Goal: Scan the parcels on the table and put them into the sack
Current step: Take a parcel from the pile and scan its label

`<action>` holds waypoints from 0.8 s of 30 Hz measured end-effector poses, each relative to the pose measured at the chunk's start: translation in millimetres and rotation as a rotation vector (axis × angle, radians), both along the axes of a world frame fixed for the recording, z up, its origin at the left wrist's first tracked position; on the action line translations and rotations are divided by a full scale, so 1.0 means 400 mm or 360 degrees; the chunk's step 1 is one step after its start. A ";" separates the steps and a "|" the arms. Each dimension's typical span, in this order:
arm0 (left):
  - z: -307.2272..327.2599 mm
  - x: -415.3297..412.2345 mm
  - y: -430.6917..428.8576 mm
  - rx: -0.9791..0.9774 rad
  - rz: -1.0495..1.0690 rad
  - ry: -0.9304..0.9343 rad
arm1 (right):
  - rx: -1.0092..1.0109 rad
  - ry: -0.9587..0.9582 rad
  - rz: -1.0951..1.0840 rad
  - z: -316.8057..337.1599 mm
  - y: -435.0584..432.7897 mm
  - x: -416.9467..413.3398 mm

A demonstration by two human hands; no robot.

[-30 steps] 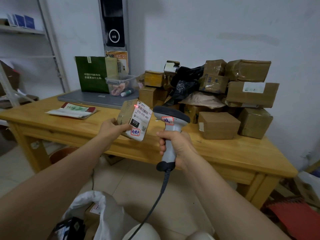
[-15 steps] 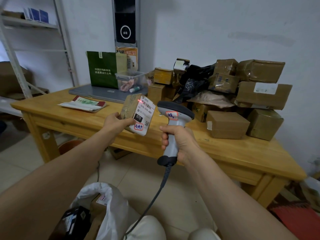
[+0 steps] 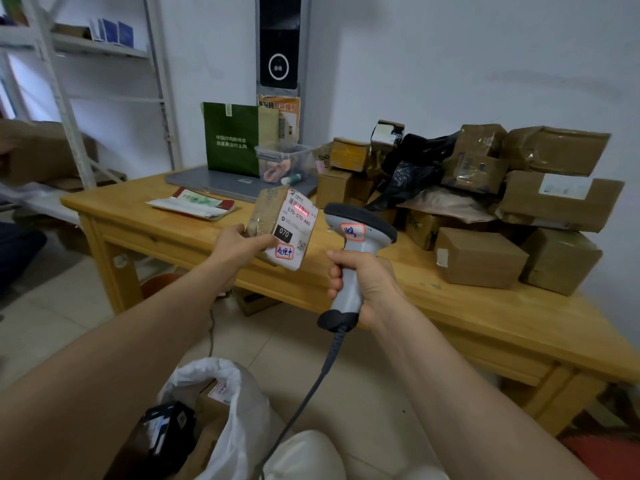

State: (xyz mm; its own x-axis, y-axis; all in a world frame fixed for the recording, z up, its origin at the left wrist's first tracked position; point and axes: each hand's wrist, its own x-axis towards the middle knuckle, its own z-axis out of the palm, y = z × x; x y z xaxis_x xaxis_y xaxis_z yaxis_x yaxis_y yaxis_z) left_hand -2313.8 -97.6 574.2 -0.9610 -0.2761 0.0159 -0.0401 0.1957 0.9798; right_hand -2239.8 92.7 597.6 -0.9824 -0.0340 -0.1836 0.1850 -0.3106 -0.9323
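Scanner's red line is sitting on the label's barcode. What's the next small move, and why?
Probably lower the left hand with the parcel toward the sack. The red line from the scanner, gripped in the right hand, lies across the barcode, so the scan looks done, and the sack's open mouth sits below the left forearm.

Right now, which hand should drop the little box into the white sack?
Left. The left hand grips the parcel, and the sack sits open on the floor below that arm. The right hand is busy gripping the scanner.
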 end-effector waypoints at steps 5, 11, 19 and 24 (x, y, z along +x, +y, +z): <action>-0.009 0.054 -0.085 0.0130 0.0011 -0.0030 | -0.0001 -0.0003 0.0084 -0.012 -0.047 0.005; -0.096 0.169 -0.211 0.0378 0.0502 0.0027 | 0.0044 -0.0256 0.0394 -0.097 -0.143 0.030; -0.374 0.296 -0.373 0.0127 0.0798 -0.0622 | 0.0140 -0.0537 0.0556 -0.239 -0.259 0.044; -0.507 0.309 -0.406 -0.0116 0.0589 -0.0940 | 0.0202 -0.0621 0.0549 -0.288 -0.281 0.019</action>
State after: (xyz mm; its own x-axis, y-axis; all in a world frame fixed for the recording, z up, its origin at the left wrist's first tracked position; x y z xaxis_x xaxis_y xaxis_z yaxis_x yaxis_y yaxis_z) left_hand -2190.2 -260.1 371.3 -0.6577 -0.6049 -0.4490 -0.6384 0.1311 0.7584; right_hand -2232.2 -19.7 482.3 -0.7760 -0.2968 -0.5565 0.5968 -0.0599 -0.8002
